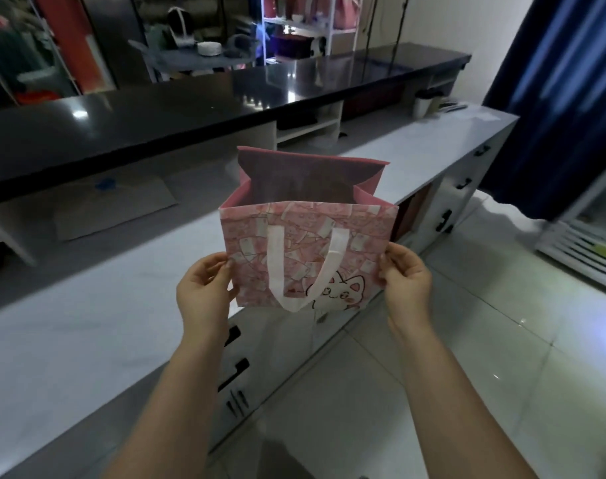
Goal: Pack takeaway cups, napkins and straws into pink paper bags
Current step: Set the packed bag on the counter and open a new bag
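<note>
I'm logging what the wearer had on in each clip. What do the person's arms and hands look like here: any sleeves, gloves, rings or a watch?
Both arms are bare as far up the forearms as the head view shows, with no sleeve edge in sight. The left hand and the right hand are ungloved. No ring, watch, bracelet or marking shows on the visible fingers or wrists.

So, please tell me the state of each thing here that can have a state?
pink paper bag: open, held up in the air, nothing visible inside
white handle: hanging down over the bag's front
left hand: gripping the bag's left edge
right hand: gripping the bag's right edge
</note>
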The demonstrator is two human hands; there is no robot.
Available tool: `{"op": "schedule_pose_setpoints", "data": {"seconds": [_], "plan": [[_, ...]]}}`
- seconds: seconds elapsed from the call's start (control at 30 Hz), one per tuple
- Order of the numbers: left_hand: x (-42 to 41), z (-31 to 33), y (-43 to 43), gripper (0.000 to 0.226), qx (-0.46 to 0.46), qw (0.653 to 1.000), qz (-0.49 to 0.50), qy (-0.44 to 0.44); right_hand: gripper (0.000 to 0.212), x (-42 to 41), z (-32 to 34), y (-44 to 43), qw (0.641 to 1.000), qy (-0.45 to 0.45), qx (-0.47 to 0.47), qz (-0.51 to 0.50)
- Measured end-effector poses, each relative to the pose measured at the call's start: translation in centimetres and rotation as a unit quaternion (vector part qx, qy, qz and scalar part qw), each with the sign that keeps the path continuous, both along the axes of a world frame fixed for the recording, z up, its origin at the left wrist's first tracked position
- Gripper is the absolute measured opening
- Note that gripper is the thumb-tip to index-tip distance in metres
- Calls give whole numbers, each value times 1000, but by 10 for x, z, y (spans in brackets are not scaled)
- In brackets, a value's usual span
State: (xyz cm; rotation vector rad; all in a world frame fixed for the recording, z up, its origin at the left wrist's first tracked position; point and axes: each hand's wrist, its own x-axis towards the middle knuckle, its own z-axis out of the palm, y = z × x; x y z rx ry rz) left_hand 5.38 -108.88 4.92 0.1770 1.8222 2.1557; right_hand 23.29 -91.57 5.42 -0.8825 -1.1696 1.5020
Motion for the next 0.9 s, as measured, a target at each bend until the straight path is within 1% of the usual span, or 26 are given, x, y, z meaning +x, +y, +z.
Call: {"op": "schedule_pose_setpoints", "data": {"seconds": [0.2,0.33,0.43,0.5,0.6,0.7,0.8,0.9], "plan": [[61,-1,112,8,9,999,-48,14,17,70,3,96,999,-1,-18,-48],[103,-9,184,9,0,996,-89,16,20,121,-4,152,996,-15,-33,-86],[133,-16,232,12,-3,993,-121,18,21,160,-8,190,992,-8,-42,-120],[151,-22,257,13,-11,989,-143,20,19,183,-14,208,989,-10,-43,-140],[174,-35,286,11,-34,983,-176,24,23,211,-29,227,984,-15,-48,-173],[186,-44,313,14,-47,979,-197,18,25,231,-44,242,977,-28,-65,-203],[194,-46,344,14,-41,972,-231,25,23,245,-51,261,969,-31,-76,-234],[199,-46,380,10,-36,966,-254,27,21,255,-51,284,962,-28,-77,-261]]}}
